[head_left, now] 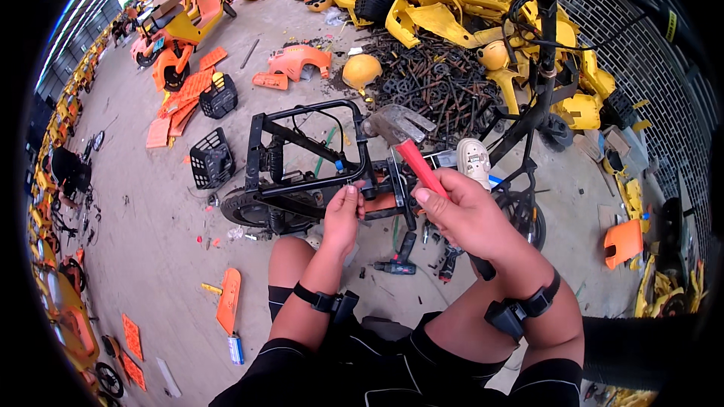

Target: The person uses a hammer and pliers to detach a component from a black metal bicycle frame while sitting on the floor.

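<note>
In my right hand (467,215) is a hammer, its red handle (419,164) slanting up to a grey metal head (398,122). The head is raised over the black metal frame (309,193) of a stripped scooter. My left hand (344,215) is closed, thumb and fingers pinched together at the frame's near bar; whatever small piece they hold is too small to name. A rear wheel (245,209) sits under the frame's left end. On the floor close by lie a cordless drill (397,258) and a second power tool (450,262).
Beyond the frame stands a heap of dark metal parts (437,79) with yellow body panels (445,19). Black baskets (213,158) and orange panels (177,109) lie to the left. A spray can (236,350) is near my left leg. Another person (70,172) is at far left.
</note>
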A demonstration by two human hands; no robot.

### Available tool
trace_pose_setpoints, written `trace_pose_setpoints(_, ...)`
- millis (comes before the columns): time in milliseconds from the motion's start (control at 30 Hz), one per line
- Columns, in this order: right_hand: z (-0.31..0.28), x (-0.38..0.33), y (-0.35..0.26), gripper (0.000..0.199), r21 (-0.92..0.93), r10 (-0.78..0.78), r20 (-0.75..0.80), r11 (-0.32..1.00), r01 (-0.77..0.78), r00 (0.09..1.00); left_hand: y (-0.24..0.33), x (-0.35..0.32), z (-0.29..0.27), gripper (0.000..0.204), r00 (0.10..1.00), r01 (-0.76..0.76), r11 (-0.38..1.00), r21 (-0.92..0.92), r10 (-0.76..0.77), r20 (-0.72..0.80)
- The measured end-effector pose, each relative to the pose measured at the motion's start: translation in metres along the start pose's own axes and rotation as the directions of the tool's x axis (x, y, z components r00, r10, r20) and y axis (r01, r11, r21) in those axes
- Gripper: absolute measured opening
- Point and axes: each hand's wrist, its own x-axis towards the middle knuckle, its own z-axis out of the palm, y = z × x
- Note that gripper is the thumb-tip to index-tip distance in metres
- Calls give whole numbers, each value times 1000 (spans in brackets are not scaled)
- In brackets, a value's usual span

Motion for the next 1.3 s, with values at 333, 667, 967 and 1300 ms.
trace_pose_setpoints(333,40,22,53,26,-279,115,-63,952,-128,991,32,2,-26,30,998,68,996,63,-68,-4)
trace_pose_setpoints(667,69,50,71,30,-405,132,3,906,-119,991,42,8,-35,31,998,62,995,76,-63,16)
trace_pose_setpoints(967,80,52,69,29,-501,25,-63,864,-53,998,41,8,-34,30,997,79,995,58,-80,13)
trace_pose_setpoints(1300,83,58,67,28,-477,48,-70,876,-75,996,40,8,-34,29,998,68,997,37,-68,7)
